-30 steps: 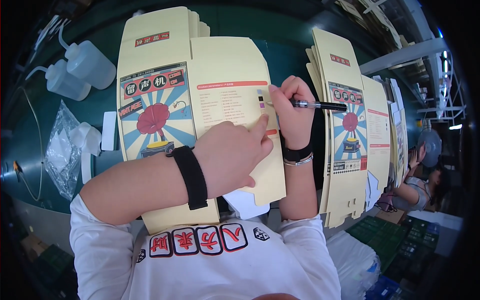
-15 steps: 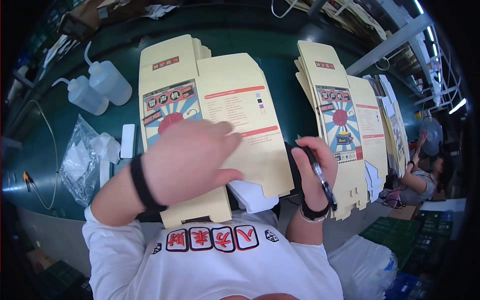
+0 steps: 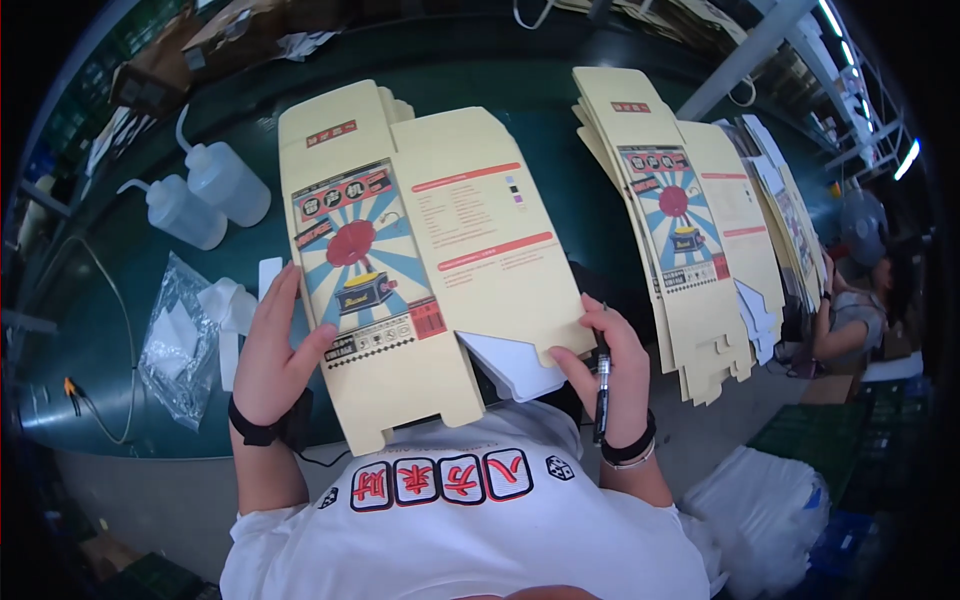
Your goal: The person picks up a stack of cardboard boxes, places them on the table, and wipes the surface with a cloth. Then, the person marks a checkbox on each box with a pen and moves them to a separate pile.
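A stack of flattened cardboard boxes (image 3: 495, 300), cream with a printed gramophone picture, lies on the table in front of me. My left hand (image 3: 270, 360) grips its left edge, thumb over the top sheet and fingers along the side. At the lower right corner, my right hand (image 3: 625, 375) touches the same top box with thumb and fingertips. A dark pen (image 3: 602, 390) is held in that right hand, pointing down toward my wrist. White inner flaps (image 3: 515, 368) show below the box's printed panel.
To the right lies a second stack of flattened boxes (image 3: 690, 325), with more cardboard (image 3: 785, 185) beyond it. Two squeeze bottles (image 3: 228, 185), a clear plastic bag (image 3: 170, 345) and a hose (image 3: 130, 385) are on the left. A co-worker (image 3: 850, 320) sits at the far right.
My left hand has moved from over the printed panel to the stack's left edge, uncovering the picture. My right hand has come in to the lower right corner, still with the pen.
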{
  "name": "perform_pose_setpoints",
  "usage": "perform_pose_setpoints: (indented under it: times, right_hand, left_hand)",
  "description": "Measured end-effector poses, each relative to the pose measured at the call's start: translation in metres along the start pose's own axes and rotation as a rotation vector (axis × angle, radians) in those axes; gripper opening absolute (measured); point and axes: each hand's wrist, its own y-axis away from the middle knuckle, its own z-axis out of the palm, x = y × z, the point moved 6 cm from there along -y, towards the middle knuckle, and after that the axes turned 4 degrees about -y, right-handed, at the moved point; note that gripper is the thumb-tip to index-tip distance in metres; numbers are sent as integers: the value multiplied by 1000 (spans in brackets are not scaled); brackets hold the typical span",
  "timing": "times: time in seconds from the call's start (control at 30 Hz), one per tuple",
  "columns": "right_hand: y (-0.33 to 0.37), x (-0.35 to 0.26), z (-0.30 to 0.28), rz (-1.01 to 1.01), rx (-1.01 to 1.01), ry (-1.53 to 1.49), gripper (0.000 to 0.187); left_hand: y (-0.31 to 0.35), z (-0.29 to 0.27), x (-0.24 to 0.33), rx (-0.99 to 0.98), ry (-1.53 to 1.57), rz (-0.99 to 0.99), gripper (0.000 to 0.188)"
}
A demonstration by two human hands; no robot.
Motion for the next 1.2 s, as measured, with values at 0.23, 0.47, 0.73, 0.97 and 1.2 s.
perform_pose_setpoints:
  times: [0.23,0.47,0.73,0.97,1.2]
  right_hand:
    - [0,2,-1,-58,62,-14,42]
    - [-1,26,-5,215,260,-1163,33]
    - [5,93,-111,122,658,-1216,19]
    - [38,162,-256,237,812,-754,23]
    - [48,101,-232,142,837,-71,36]
  left_hand:
    - [0,17,4,-15,368,-302,70]
    - [2,8,8,48,384,-132,76]
    - [-30,-9,74,-49,523,253,79]
    - [-64,17,92,-362,-34,389,78]
    - [-71,34,100,-444,-234,453,73]
